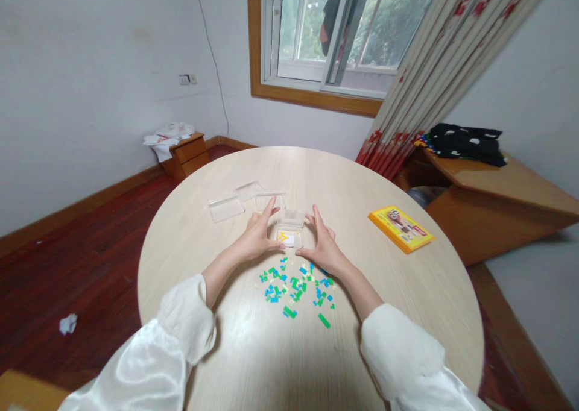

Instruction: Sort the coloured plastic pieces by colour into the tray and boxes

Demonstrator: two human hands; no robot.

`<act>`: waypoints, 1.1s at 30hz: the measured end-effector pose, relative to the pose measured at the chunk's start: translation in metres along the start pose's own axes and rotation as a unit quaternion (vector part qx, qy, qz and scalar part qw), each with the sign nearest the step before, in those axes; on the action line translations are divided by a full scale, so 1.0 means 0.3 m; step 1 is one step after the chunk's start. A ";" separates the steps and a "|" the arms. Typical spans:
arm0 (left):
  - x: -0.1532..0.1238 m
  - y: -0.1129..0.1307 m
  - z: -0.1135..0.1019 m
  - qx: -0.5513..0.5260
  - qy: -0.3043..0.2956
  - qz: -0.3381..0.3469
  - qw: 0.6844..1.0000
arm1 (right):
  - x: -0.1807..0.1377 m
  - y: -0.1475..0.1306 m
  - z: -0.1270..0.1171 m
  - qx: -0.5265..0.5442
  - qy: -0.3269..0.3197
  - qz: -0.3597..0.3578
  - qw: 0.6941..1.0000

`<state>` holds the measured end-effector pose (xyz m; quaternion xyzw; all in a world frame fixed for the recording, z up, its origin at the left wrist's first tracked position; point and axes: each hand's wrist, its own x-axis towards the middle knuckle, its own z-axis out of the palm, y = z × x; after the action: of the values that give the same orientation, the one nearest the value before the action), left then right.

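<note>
A small clear plastic box point(296, 242) with its lid point(291, 219) raised on the far side sits between my hands; yellow pieces point(283, 237) lie inside it. My left hand point(259, 233) grips the box from the left, thumb at the near left corner and index finger stretched up beside the lid. From the right, my right hand point(323, 242) holds it too, with the thumb along the near edge and the fingers by the lid's side. Just nearer to me, small green, blue and pale yellow building bricks point(296, 284) are scattered over the table.
On the round wooden table point(244, 351), clear plastic cases point(227, 208) lie beyond my left hand. A yellow box point(401, 228) with a printed picture lies at the right. Past the table stand a small drawer cabinet point(190, 152) and a tilted wooden desk point(502, 200).
</note>
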<state>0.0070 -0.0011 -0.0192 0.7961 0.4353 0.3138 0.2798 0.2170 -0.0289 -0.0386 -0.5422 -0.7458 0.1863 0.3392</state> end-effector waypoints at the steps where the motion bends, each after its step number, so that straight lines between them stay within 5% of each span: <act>1: 0.000 0.000 0.002 0.011 -0.001 0.004 1.000 | 0.001 -0.004 0.000 0.000 0.003 -0.005 1.000; 26: 0.006 0.046 0.005 0.235 -0.027 0.057 0.970 | 0.006 -0.026 -0.001 -0.123 0.058 -0.114 0.984; 33: -0.010 0.046 0.012 0.203 -0.025 0.085 0.975 | 0.005 -0.030 -0.006 -0.106 -0.013 -0.203 0.973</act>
<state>0.0154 -0.0107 -0.0124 0.8780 0.4136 0.2213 0.0950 0.2118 -0.0308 -0.0310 -0.4102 -0.8602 0.0403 0.3002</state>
